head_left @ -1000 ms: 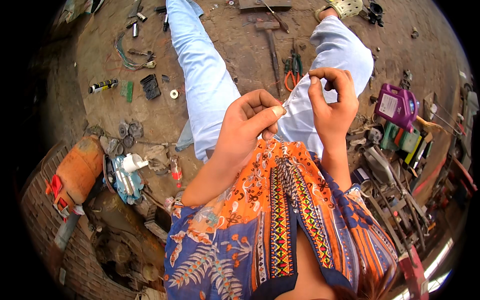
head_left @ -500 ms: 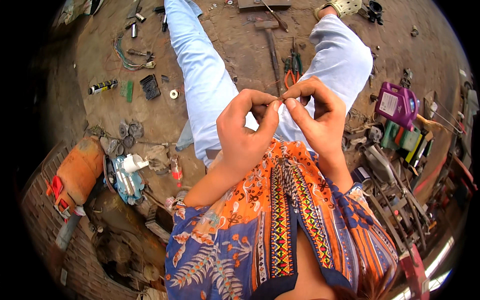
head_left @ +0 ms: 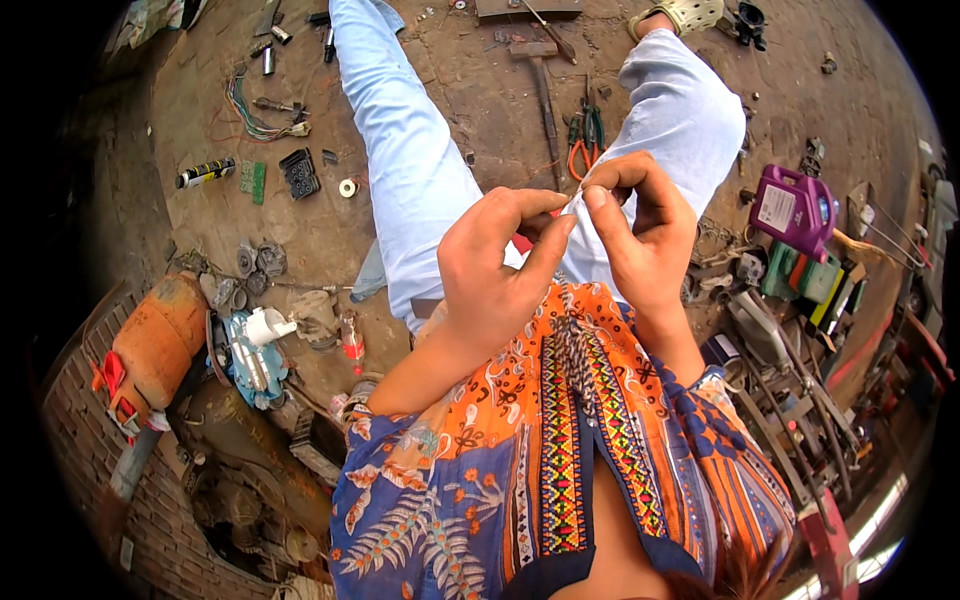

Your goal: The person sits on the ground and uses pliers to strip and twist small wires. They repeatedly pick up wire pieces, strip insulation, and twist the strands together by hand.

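Dirt floor (head_left: pixel 470 90), bare and brown, littered with tools. Hammer with long wooden handle (head_left: pixel 543 95) lies lengthwise at top centre; just right of it, pliers with red and green grips (head_left: pixel 585 140). Upper left: bundle of coloured wires (head_left: pixel 262 118), black-and-yellow spray can (head_left: pixel 205 173), small green circuit board (head_left: pixel 251 181), black ridged rectangular block (head_left: pixel 299 172), small white ring (head_left: pixel 347 187). Left edge: orange metal cylinder (head_left: pixel 155 340), beside a light-blue and white plastic part (head_left: pixel 250 350). Right: purple plastic jug with white label (head_left: pixel 793 208), above a heap of grey metal parts (head_left: pixel 790 370).
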Demonstrator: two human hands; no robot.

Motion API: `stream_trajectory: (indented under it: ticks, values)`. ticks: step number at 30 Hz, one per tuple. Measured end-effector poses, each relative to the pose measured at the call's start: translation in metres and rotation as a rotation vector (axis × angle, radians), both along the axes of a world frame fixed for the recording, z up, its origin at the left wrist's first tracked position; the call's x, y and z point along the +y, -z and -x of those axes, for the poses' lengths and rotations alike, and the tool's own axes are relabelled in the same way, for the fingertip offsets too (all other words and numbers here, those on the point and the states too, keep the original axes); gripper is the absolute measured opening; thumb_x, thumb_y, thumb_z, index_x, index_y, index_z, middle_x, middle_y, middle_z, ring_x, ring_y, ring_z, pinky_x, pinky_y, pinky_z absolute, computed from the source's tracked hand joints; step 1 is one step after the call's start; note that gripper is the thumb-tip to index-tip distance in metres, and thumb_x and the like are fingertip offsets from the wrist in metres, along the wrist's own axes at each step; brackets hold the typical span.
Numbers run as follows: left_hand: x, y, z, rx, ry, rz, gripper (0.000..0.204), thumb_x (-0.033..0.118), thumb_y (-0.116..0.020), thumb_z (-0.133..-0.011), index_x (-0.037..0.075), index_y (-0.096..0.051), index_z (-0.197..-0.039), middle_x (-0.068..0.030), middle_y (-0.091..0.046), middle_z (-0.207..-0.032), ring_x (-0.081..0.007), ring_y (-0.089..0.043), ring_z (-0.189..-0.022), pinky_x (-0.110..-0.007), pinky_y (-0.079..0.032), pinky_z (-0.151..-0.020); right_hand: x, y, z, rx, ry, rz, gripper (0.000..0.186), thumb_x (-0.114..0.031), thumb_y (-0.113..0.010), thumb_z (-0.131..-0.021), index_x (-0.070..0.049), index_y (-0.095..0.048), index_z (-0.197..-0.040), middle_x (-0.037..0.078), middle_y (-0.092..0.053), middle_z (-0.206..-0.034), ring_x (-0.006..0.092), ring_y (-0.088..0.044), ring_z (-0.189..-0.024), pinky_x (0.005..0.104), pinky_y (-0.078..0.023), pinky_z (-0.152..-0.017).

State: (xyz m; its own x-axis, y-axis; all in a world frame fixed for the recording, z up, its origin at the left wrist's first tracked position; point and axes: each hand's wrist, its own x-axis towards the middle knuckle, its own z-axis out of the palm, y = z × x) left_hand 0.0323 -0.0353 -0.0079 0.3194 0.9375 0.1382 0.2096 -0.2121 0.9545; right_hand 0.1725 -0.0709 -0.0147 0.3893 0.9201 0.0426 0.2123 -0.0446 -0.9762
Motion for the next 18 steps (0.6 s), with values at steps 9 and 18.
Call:
stream_trajectory:
  ticks: [9,18]
  values:
    - [0.000,-0.002,-0.002,-0.044,0.007,0.078,0.015,0.000,-0.070,-0.074,0.001,-0.062,-0.086,-0.0068,-0.061,-0.073,-0.0142,-0.059,-0.062,-0.026,-0.047,-0.057,0.001,0.002,-0.002,-0.148,0.067,-0.087,0.009,0.000,-0.065,-0.073,-0.003,-0.058,-0.078,0.003,-0.060,-0.075,0.0144,-0.048,-0.069,0.0264,-0.039,-0.061]
    - [0.003,0.003,0.002,-0.016,-0.070,-0.006,0.013,-0.004,-0.068,-0.072,0.002,-0.060,-0.080,-0.0060,-0.061,-0.072,-0.0130,-0.057,-0.058,-0.025,-0.046,-0.054,0.007,-0.008,-0.001,-0.410,-0.103,-0.177,0.016,-0.005,-0.070,-0.068,-0.006,-0.064,-0.083,0.005,-0.062,-0.082,0.0215,-0.054,-0.074,0.0315,-0.042,-0.067]
